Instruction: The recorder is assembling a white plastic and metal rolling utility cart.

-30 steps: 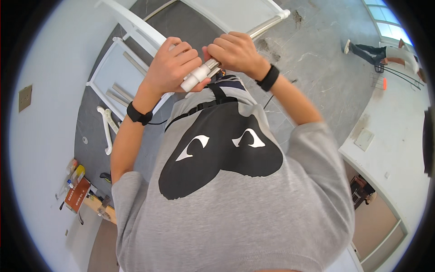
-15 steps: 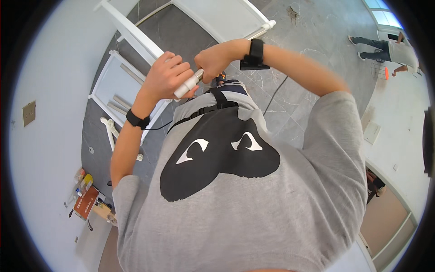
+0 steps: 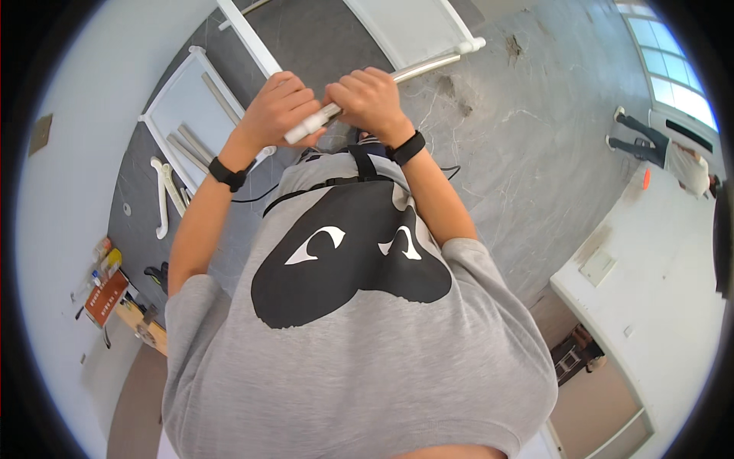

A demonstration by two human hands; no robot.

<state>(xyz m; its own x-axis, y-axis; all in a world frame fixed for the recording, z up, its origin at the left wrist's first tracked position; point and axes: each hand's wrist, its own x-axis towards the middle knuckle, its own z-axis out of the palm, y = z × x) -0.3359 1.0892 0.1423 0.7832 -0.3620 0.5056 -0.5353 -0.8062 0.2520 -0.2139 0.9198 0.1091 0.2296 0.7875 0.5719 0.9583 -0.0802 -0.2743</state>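
- While the left hand (image 3: 280, 109) grips a white fitting (image 3: 304, 128) on a metal pole (image 3: 427, 67), the right hand (image 3: 365, 99) clasps the pole beside it.
- Half a second ago, the right arm (image 3: 434, 191) mostly hid the pole; its far length now shows.
- The left hand partly covers the fitting.

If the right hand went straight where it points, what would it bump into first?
Probably nothing: the way looks free as far as the picture shows. The right hand points over dark grey floor, between a white bar and a white-framed panel, though depth is unclear.
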